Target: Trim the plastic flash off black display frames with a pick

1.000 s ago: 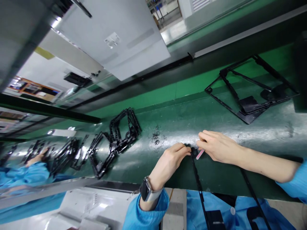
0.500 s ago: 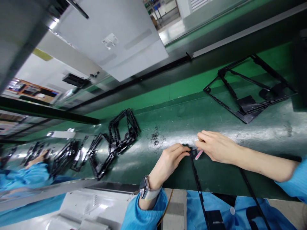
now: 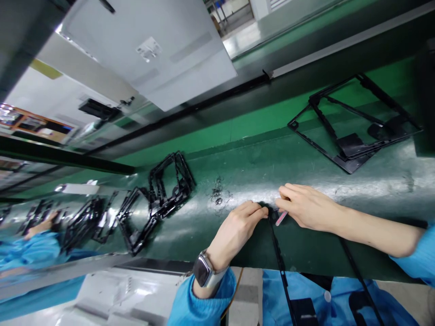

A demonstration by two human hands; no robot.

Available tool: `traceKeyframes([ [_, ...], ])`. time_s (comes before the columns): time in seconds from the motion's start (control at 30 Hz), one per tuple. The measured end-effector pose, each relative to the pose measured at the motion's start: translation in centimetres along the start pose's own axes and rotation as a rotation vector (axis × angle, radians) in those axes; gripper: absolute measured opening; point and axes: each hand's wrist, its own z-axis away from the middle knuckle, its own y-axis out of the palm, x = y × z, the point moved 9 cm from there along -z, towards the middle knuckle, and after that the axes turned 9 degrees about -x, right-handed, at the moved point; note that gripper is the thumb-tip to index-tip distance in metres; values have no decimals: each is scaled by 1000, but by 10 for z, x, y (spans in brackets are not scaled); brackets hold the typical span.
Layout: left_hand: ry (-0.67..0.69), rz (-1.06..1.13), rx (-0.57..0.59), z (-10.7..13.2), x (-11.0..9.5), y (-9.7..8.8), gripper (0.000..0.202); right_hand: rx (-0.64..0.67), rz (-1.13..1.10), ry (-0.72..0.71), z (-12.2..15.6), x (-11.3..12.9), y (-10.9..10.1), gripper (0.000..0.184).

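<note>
A black plastic frame [image 3: 282,267] extends from the bench over its front edge towards my body. My left hand [image 3: 242,222], with a watch on its wrist, pinches the frame's far left corner between thumb and fingers. My right hand [image 3: 304,206] is closed round a slim tool with a pink end [image 3: 281,218], right beside that same corner. The pink end sticks out below the fingers; the tool's working tip is too small to make out. My right forearm passes over the frame's far side.
Thin black shavings [image 3: 219,192] lie left of my hands on the green bench [image 3: 251,167]. Two black frames [image 3: 350,149] overlap at the right. More frames [image 3: 171,185] are piled at the left, where a co-worker's hand [image 3: 42,225] reaches among them. A grey panel [image 3: 183,50] hangs above.
The view has shifted slightly, so the left-hand frames sit a little further left. My left wrist has turned slightly, while both hands stay at the frame's corner.
</note>
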Motion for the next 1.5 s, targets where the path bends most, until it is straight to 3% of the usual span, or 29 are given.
traceKeyframes([
  [0.5, -156, 161, -163, 10, 12, -3, 13, 33, 9, -9, 0, 1, 1, 20],
  [1.1, -328, 71, -243, 15, -3, 7, 18, 23, 33, -13, 0, 2, 2, 20],
  [1.5, -425, 97, -360, 36, 2, 6, 18, 24, 13, -12, 0, 2, -1, 20],
])
